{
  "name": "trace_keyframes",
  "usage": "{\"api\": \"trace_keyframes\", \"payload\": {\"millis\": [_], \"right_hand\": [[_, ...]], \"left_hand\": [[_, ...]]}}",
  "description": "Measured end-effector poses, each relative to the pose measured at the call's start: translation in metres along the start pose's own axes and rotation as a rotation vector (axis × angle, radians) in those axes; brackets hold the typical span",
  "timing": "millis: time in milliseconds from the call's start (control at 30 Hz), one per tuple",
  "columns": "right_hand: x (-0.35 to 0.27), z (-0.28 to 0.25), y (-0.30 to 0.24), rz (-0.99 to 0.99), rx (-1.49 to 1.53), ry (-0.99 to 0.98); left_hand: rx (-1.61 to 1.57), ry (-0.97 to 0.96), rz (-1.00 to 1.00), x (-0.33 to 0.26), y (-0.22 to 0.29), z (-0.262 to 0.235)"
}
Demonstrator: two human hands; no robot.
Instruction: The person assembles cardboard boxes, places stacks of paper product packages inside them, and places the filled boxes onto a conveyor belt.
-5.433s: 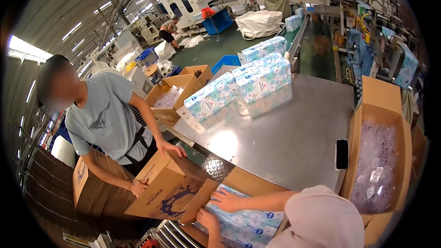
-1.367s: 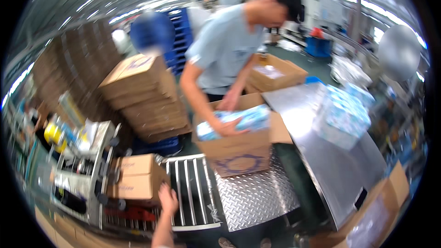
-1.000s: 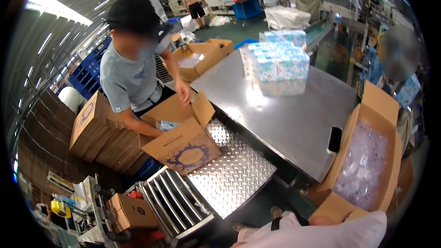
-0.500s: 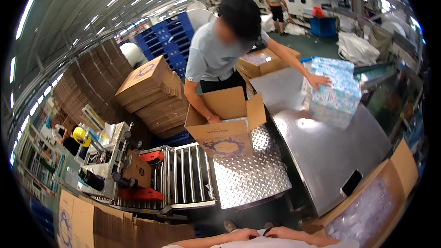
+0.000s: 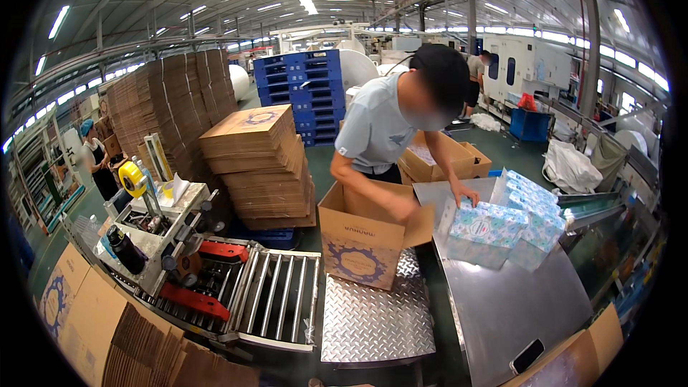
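Note:
Neither of my hands shows. Across from me a co-worker (image 5: pixel 376 118) in a light blue shirt leans over an upright cardboard carton (image 5: pixel 362 251) with raised flaps. One of the co-worker's hands (image 5: pixel 403 208), slightly blurred, is over the carton's right side by a flap. The other hand (image 5: pixel 466 193) rests on a blue-and-white patterned pack (image 5: pixel 484 233) at the metal table's left part. More such packs (image 5: pixel 537 208) sit just right of it. The carton stands on a diamond-plate platform (image 5: pixel 376 322); its inside is mostly hidden from me.
A roller conveyor (image 5: pixel 276 301) with red guides adjoins the platform's left side. Flat cartons (image 5: pixel 254 165) are stacked behind it, more (image 5: pixel 136 351) at lower left. A phone (image 5: pixel 528 357) lies on the metal table (image 5: pixel 512 308), near an open carton (image 5: pixel 595 347) at lower right.
My view has tilted up, and my hands, closed together near my waist before, have left it. The co-worker's hand has come out of the carton; a pack has moved left toward it.

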State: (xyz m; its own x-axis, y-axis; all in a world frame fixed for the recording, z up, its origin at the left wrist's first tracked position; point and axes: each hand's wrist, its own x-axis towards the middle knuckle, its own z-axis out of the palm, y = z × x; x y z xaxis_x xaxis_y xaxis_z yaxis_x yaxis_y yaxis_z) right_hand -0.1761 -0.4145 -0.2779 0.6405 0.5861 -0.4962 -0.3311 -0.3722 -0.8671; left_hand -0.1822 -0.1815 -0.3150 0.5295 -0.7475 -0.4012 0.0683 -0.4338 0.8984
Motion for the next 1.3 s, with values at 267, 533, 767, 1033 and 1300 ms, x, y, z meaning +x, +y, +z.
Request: {"api": "trace_keyframes", "payload": {"millis": [267, 533, 767, 1033, 1300], "right_hand": [[0.035, -0.001, -0.021, 0.014, 0.02, 0.036], [0.049, -0.001, -0.027, 0.032, 0.043, 0.025], [0.047, -0.002, -0.023, 0.058, 0.061, 0.03], [0.042, -0.003, -0.013, 0.076, 0.077, 0.025], [0.023, 0.008, 0.022, 0.078, 0.142, 0.008]], "left_hand": [[-0.029, 0.119, -0.057, -0.04, -0.01, -0.036], [-0.038, 0.142, -0.09, -0.062, -0.023, -0.053], [-0.014, 0.134, -0.064, -0.076, -0.031, -0.052], [0.086, 0.1, -0.03, -0.101, -0.046, -0.046], [-0.18, -0.01, 0.006, -0.102, -0.07, -0.029]]}}
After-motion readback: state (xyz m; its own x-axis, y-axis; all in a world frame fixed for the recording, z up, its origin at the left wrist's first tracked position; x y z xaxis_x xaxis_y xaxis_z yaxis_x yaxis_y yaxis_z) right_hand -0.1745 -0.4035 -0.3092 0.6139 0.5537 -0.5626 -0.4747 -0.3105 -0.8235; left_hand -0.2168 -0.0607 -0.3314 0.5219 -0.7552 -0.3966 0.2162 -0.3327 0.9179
